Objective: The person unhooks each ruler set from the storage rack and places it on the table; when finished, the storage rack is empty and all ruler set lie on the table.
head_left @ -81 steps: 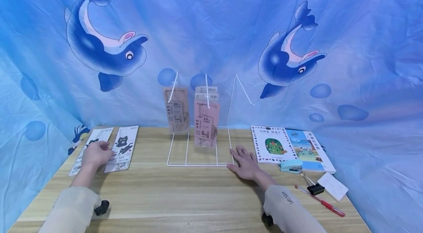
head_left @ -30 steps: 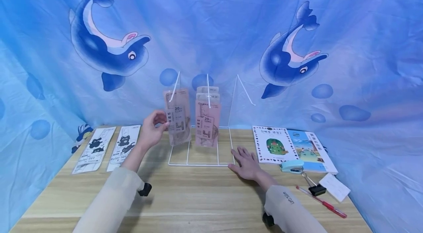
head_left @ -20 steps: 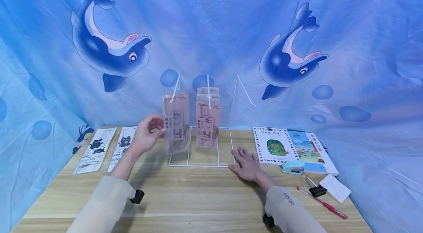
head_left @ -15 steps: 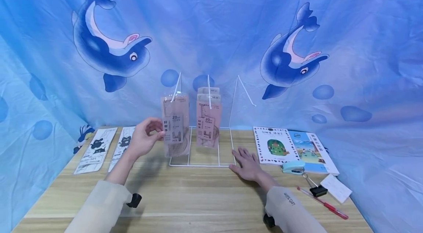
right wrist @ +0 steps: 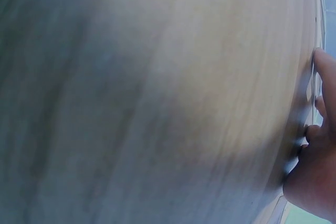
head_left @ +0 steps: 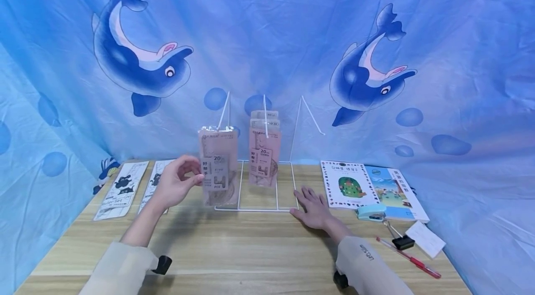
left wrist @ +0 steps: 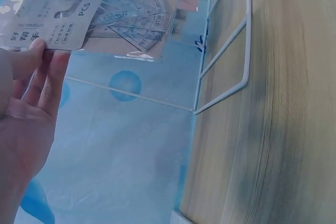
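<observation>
My left hand (head_left: pixel 179 181) pinches the left edge of a pinkish see-through ruler set pack (head_left: pixel 219 167) between thumb and fingers. In the left wrist view, a protractor (left wrist: pixel 142 11) shows through the pack's film. The pack's top edge is at the tip of the left prong of a white wire display rack (head_left: pixel 255 210). More ruler set packs (head_left: pixel 262 158) hang one behind another on the middle prong. My right hand (head_left: pixel 312 209) lies flat on the table with fingers spread, right at the rack base's right side.
Black-and-white ruler set packs (head_left: pixel 121 188) lie in two piles at the table's left. On the right are booklets (head_left: pixel 349 193), a mint stapler (head_left: pixel 371 212), a black binder clip (head_left: pixel 403 242), a white paper pad (head_left: pixel 426 238) and a red pen (head_left: pixel 418 263). The rack's right prong (head_left: pixel 313 116) carries nothing.
My left hand has gone from the left piles to the pack on the left prong, gripped it and drawn it forward and down to the prong's tip. My right hand has stayed put.
</observation>
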Demonstrator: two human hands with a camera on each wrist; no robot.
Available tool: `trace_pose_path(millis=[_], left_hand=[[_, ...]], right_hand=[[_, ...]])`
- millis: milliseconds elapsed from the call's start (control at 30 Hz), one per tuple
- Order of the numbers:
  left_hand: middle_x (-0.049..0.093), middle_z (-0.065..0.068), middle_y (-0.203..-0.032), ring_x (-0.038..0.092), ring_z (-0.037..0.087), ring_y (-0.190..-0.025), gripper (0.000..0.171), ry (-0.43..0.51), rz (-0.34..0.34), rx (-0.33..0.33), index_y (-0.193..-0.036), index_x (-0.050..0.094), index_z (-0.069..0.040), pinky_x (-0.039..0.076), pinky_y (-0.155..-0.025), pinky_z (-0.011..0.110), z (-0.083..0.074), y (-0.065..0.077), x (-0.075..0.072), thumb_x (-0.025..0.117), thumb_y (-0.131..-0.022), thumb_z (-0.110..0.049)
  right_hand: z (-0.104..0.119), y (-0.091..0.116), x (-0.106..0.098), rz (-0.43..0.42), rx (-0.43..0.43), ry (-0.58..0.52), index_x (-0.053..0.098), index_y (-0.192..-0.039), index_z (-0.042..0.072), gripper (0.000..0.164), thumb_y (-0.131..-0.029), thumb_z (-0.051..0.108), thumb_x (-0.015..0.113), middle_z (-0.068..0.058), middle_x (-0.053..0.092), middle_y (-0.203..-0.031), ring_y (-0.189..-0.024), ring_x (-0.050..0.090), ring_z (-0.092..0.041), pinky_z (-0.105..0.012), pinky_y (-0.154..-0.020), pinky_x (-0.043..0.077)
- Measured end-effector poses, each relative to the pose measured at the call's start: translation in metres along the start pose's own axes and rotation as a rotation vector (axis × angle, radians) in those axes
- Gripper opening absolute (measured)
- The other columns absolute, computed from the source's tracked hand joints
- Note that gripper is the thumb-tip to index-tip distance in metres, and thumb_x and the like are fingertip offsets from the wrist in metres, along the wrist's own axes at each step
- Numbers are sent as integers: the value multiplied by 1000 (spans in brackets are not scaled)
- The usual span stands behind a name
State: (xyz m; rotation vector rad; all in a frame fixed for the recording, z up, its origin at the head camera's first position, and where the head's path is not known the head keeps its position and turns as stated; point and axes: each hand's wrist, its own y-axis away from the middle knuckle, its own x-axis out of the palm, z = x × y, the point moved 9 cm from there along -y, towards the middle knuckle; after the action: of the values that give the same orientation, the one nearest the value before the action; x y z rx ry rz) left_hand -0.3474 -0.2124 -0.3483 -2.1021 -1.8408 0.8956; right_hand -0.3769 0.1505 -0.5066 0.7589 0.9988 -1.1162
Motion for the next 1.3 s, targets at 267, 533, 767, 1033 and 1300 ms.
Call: trace_pose_path(millis=[267,533,767,1033,1300], left_hand=[[64,-10,-94,66,5,-84,30,21,106,-12,-111,52,2,63,-68,33,1,5,1,65,-85,6],[63,1,-95,67,8,-87,28,18,264,-116,-110,50,0,62,-70,35,24,17,-4,66,-87,-2],[58,11,-97,65,13,-84,37,0,236,-438,-121,43,1,63,-74,38,100,39,-33,61,-88,2],[58,21,-115,64,19,-91,47,-234,113,-619,-136,43,-2,62,-75,30,138,31,-49,57,-91,-3],[63,25,-109,65,16,-82,46,-297,2,-727,-133,49,8,61,-68,28,150,24,-47,59,-88,0]], right_hand=[[1,3,-1,-4,-15,-3,33,-151,19,70,-94,56,49,-19,23,-160,-150,17,-41,-67,-120,9],[4,3,-3,-1,-7,2,33,-151,18,68,-95,53,50,-18,23,-161,-150,17,-41,-67,-120,8],[-1,0,1,22,6,15,29,-152,23,69,-94,56,47,-15,20,-162,-152,14,-38,-65,-122,7],[2,1,-6,29,15,25,31,-152,22,68,-95,55,48,-15,21,-162,-152,15,-37,-65,-122,9],[-3,-2,2,18,0,-13,31,-152,23,70,-93,56,50,-14,20,-162,-152,13,-37,-65,-122,5]])
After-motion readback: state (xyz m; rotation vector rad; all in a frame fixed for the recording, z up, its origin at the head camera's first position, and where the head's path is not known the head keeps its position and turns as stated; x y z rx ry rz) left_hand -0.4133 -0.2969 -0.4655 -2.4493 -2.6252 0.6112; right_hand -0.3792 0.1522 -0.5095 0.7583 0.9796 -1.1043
